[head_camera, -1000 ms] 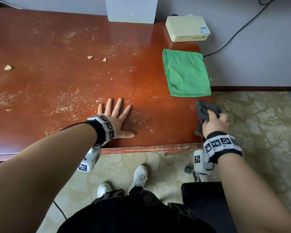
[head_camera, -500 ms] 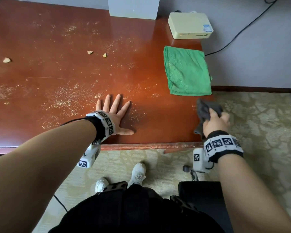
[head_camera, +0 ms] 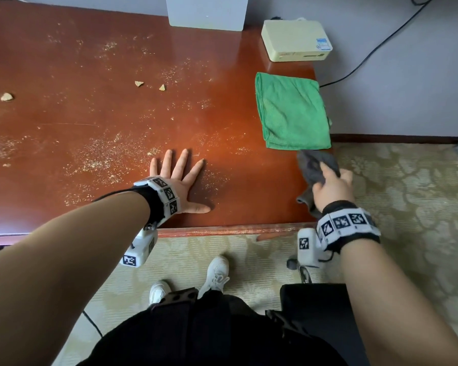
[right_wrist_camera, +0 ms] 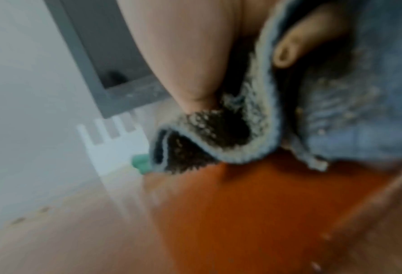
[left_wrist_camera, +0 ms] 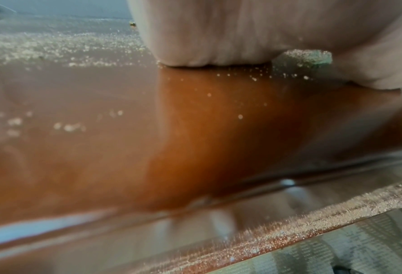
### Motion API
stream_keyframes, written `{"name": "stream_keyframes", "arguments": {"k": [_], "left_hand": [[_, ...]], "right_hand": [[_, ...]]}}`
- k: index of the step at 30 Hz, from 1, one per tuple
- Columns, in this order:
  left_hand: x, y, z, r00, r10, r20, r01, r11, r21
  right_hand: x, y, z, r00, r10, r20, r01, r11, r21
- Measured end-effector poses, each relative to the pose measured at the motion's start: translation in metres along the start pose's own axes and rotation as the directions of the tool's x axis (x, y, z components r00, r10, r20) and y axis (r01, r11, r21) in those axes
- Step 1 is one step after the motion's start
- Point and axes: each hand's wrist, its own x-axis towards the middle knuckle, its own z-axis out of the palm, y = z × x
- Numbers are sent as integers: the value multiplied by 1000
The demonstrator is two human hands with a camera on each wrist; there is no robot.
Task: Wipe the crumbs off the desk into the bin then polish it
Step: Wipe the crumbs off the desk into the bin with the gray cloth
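Observation:
The red-brown desk (head_camera: 103, 75) is strewn with fine crumbs (head_camera: 98, 159) and a few larger pieces (head_camera: 138, 83). My left hand (head_camera: 181, 180) lies flat on it near the front edge, fingers spread; in the left wrist view the palm (left_wrist_camera: 218, 31) presses the wood among crumbs (left_wrist_camera: 54, 48). My right hand (head_camera: 331, 186) grips a bunched grey cloth (head_camera: 311, 165) at the desk's right front corner. In the right wrist view the grey cloth (right_wrist_camera: 242, 133) hangs over the desk (right_wrist_camera: 254, 204), speckled with crumbs. A folded green cloth (head_camera: 292, 112) lies just behind it.
A cream box (head_camera: 295, 39) and a white block (head_camera: 206, 11) stand at the desk's back edge. A black cable (head_camera: 368, 54) runs along the wall. A black object (head_camera: 315, 307) sits on the patterned carpet (head_camera: 407, 194) below my right arm. My white shoes (head_camera: 214, 273) stand under the front edge.
My right hand with the grey cloth has drifted slightly toward the green cloth. The left hand stays flat in the same place.

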Motion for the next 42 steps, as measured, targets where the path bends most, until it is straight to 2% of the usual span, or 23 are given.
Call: {"name": "stream_keyframes", "arguments": {"k": [2,4,5,7,9,10,12,14,17,19,22,23,25,28,30,31,33,36,37,38,39,40,42], "left_hand": [[0,0,0,1000,4,0,-4,1000,-2],[1,-1,0,1000,8,3,-8,1000,3],[2,-3,0,1000,11,7,-11,1000,-1],[2,-5,-1,1000,24,7,-23,1000,-14],[2,-13,-1,999,32,-4,-32,999,-7],[1,-18,0,1000,24,-11,-24,1000,-8],[-3,-32,2,999,-27,-28,26,999,-43],[-6,-44,4,995,-91,-33,88,992,-91],[-5,-53,5,990,-135,-36,130,983,-128],[-2,-54,4,989,-141,-42,134,981,-140],[2,-61,4,986,-159,-47,150,975,-166],[2,-64,4,985,-168,-50,157,973,-172],[3,-70,5,982,-182,-57,170,969,-179],[4,-73,6,979,-193,-56,181,967,-179],[5,-72,6,979,-196,-54,183,966,-183],[5,-72,6,979,-197,-50,185,965,-184],[5,-72,4,979,-201,-34,192,963,-189],[5,-70,-2,977,-214,11,213,962,-169],[5,-70,-4,975,-219,24,220,963,-154],[5,-70,-5,975,-220,31,223,965,-140],[5,-71,-6,976,-217,32,219,966,-134],[5,-71,-5,977,-211,30,213,968,-136],[5,-73,-4,979,-201,32,204,968,-149]], "right_hand": [[0,-8,5,995,89,54,-83,990,-112],[-17,-27,19,987,-113,116,139,957,-255],[-29,-39,28,952,-253,173,292,919,-266],[-54,-59,48,817,-471,332,550,810,-205],[-65,-73,56,693,-591,412,682,723,-111],[-62,-78,54,696,-608,383,676,734,-65],[-44,-80,50,793,-562,235,583,812,-23],[-27,-81,48,885,-438,159,458,881,-120],[-32,-95,58,907,-372,198,416,862,-289],[-50,-108,69,813,-499,299,575,771,-275],[-68,-122,80,571,-651,500,793,596,-128],[-64,-127,77,563,-658,500,781,622,-61],[-40,-137,67,678,-643,356,681,732,24],[10,-148,54,854,-499,149,517,847,-124],[23,-155,56,912,-371,175,407,870,-277],[20,-160,59,914,-354,199,402,856,-326],[1,-166,69,837,-467,284,541,780,-314],[-39,-166,86,524,-673,522,822,560,-104],[-47,-166,87,442,-690,573,857,513,-43],[-47,-167,84,409,-705,579,861,508,11],[-39,-170,79,431,-729,532,843,536,51],[-27,-173,73,496,-744,447,809,583,72],[11,-179,60,704,-664,252,676,736,49]]}}
